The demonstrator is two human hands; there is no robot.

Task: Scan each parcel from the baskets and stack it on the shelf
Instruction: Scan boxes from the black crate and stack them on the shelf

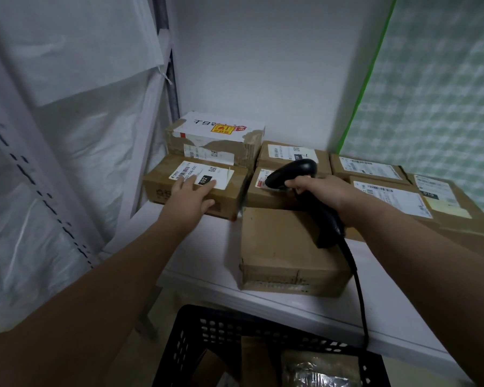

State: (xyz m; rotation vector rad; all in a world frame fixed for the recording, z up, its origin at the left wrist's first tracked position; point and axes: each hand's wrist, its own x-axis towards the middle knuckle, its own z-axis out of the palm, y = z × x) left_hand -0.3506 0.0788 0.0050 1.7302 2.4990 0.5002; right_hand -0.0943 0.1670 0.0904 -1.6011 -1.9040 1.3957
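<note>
A black plastic mesh basket (183, 333), cut off below, holds parcels too dim to count; eight cardboard parcels (285, 255) sit on the white shelf (204, 250), left hand (189, 196) flat, fingers straight, on the brown 032-labelled parcel (229, 188), right hand (317, 191) gripping a black corded scanner (294, 173).

The left hand (189, 201) rests flat on a labelled box (196, 188) on the shelf (207, 247) while the right hand (317, 191) grips a black scanner (294, 173).

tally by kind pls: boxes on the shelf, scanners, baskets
boxes on the shelf: 8
scanner: 1
basket: 1
total: 10
Parcels inside the basket are too hidden to count, so they are left out.
</note>
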